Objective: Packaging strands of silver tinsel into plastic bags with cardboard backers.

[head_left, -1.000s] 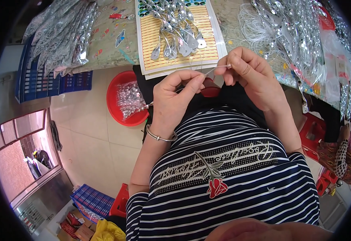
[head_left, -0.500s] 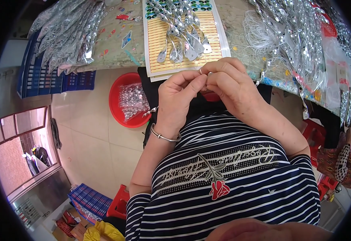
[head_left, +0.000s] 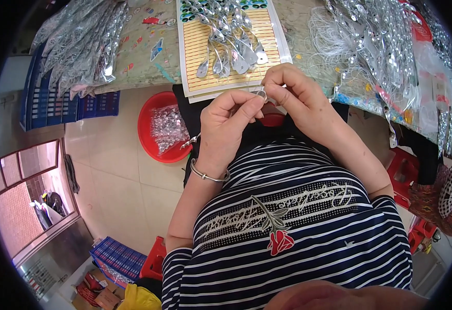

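Note:
In front of my chest, at the table's near edge, my two hands meet. My left hand (head_left: 228, 116) pinches a small shiny ring (head_left: 262, 94) between thumb and forefinger. Close against it, my right hand (head_left: 301, 98) has its thumb and forefinger curled together at the ring; what exactly they grip is too small to make out. A twisted silver strip (head_left: 191, 141) shows beside my left wrist, its upper part hidden. Just beyond my hands, several spiral silver strips with flat rounded ends (head_left: 226, 46) lie on a patterned sheet (head_left: 200, 87).
Bagged silver strips (head_left: 81, 46) rest over a blue crate (head_left: 35, 103) at left. More strips (head_left: 376, 46) and white threads (head_left: 326, 39) cover the table's right side. On the floor, a red basin (head_left: 148, 142) holds a bag of silver pieces. Red stools (head_left: 404, 173) stand nearby.
My right hand has opened out a little and its fingers have shifted, so the small ring now shows between the hands. The view has moved slightly.

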`<state>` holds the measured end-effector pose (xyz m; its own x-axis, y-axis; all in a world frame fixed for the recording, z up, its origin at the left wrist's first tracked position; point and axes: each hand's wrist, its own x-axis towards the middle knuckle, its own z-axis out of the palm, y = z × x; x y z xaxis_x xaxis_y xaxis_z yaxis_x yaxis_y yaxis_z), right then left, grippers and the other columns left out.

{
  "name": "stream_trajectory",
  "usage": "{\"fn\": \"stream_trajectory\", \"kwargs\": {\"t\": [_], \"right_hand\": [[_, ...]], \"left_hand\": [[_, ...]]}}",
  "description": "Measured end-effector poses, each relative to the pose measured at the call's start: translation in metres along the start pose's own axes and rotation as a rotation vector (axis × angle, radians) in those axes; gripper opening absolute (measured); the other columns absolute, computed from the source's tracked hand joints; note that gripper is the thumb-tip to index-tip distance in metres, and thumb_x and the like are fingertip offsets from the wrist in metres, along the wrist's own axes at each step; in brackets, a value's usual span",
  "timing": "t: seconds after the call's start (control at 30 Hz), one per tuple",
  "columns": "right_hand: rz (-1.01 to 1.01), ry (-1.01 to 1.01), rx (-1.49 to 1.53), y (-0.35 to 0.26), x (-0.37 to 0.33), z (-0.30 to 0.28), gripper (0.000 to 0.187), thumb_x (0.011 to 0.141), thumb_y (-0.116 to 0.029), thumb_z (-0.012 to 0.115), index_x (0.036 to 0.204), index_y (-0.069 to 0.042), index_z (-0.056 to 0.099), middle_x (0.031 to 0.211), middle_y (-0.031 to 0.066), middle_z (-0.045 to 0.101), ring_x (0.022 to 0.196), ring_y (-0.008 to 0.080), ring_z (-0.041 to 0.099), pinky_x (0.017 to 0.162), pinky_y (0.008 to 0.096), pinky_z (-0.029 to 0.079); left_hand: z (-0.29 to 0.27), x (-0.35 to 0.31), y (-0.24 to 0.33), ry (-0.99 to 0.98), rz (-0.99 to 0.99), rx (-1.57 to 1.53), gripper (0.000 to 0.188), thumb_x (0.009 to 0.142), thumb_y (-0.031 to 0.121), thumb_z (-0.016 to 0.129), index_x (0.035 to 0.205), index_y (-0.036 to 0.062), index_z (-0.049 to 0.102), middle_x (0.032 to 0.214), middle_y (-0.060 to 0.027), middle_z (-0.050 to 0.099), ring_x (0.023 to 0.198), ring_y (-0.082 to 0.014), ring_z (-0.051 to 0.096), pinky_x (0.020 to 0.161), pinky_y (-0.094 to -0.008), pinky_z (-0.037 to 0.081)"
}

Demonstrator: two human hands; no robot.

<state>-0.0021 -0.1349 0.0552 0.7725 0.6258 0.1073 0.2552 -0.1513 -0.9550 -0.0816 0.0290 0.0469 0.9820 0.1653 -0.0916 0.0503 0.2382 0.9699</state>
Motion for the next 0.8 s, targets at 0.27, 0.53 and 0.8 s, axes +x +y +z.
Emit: {"fn": "stream_trajectory", "kwargs": {"t": [0.27,0.53,0.8], "right_hand": [[0.063,-0.046,0.147,-0.001,0.007,0.003,0.012,0.097,-0.011,0.054,0.095,0.0,0.057,0.1,0.0028,0.053,0.089,0.0079,0.052,0.079,0.0225,0.044],[-0.172,0.125,-0.059,-0.003,0.009,-0.005,0.011,0.093,-0.008,0.059,0.098,-0.001,0.065,0.099,0.0054,0.056,0.092,0.0153,0.056,0.084,0.0283,0.045],[-0.212,0.113,-0.218,-0.01,-0.003,0.002,0.01,0.087,-0.003,0.066,0.097,0.0,0.067,0.09,0.0069,0.058,0.076,0.0125,0.057,0.067,0.0225,0.047]], "left_hand": [[0.0,0.001,0.0,-0.039,-0.089,-0.033,0.012,0.09,0.012,0.067,0.092,0.0004,0.068,0.077,-0.0015,0.065,0.068,-0.0049,0.055,0.063,-0.0187,0.044],[-0.001,0.0,-0.001,0.076,-0.037,-0.071,0.009,0.088,0.007,0.068,0.093,-0.0005,0.068,0.08,-0.002,0.066,0.072,-0.0055,0.059,0.065,-0.0184,0.045],[0.001,-0.001,-0.003,0.063,0.068,0.109,0.01,0.089,0.005,0.066,0.096,-0.0012,0.067,0.082,-0.0014,0.066,0.075,-0.0052,0.06,0.07,-0.0186,0.048]]}}
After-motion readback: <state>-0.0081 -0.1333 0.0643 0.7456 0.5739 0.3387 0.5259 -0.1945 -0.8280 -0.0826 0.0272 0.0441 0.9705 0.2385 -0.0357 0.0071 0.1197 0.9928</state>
